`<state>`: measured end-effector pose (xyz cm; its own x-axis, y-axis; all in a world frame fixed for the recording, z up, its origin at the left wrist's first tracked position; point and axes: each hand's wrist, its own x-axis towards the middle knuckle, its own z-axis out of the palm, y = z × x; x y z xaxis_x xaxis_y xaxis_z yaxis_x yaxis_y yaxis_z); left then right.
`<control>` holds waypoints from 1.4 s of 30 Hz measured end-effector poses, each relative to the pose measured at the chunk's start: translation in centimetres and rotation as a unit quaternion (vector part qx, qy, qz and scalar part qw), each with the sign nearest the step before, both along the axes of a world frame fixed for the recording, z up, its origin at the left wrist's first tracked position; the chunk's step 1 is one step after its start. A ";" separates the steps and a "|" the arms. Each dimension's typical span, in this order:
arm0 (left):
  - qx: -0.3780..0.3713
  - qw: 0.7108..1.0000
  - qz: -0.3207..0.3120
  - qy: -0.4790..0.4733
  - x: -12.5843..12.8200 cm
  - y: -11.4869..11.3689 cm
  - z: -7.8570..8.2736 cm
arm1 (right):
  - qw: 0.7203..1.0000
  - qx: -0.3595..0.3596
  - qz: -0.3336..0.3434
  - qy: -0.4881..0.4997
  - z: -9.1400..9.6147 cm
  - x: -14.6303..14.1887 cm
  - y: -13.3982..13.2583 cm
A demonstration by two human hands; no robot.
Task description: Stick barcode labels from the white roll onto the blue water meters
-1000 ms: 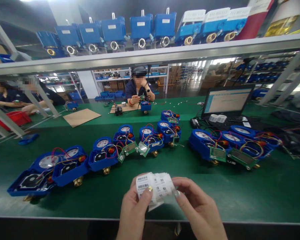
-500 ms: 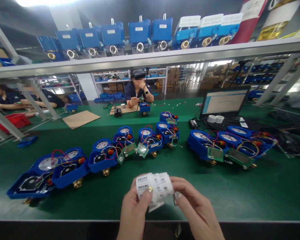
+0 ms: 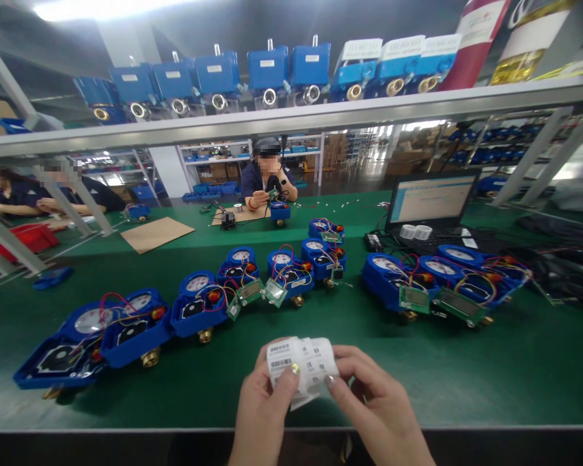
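Observation:
Both of my hands are raised over the near edge of the green table [image 3: 466, 382]. My left hand [image 3: 265, 408] grips a curled strip of white barcode labels [image 3: 298, 362], with the thumb pressed on its front. My right hand [image 3: 369, 401] pinches the strip's right end between thumb and forefinger. Just beyond the labels stands a row of open blue water meters [image 3: 199, 307] with coloured wires and small green circuit boards.
A second group of blue meters [image 3: 442, 285] lies at the right, in front of an open laptop [image 3: 430, 204] with two white rolls. A metal shelf [image 3: 291, 116] overhead carries more blue meters. Another person [image 3: 267, 178] works across the table; other people sit far left.
My right thumb and forefinger have slid a little leftward along the label strip. The camera view has tilted slightly; the meters on the table have not moved.

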<state>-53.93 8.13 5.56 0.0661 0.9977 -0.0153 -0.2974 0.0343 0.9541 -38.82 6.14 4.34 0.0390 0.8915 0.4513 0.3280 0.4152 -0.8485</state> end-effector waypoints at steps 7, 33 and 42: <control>-0.006 1.000 0.012 -0.016 0.2 0.0 -0.1 | 0.997 -0.012 -0.012 0.070 -0.5 0.2 0.2; -0.016 1.000 0.021 -0.008 -0.2 -0.3 -0.2 | 0.992 -0.007 -0.072 0.107 0.0 0.0 -0.6; 0.016 0.995 -0.029 0.098 0.0 -0.6 0.1 | 0.982 0.002 -0.105 0.155 -1.3 -1.1 -0.7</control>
<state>-53.94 7.57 5.67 0.1216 0.9926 -0.0021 -0.1046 0.0149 0.9944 -39.96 5.41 3.04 0.3586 0.8469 0.3927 0.1322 0.3704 -0.9194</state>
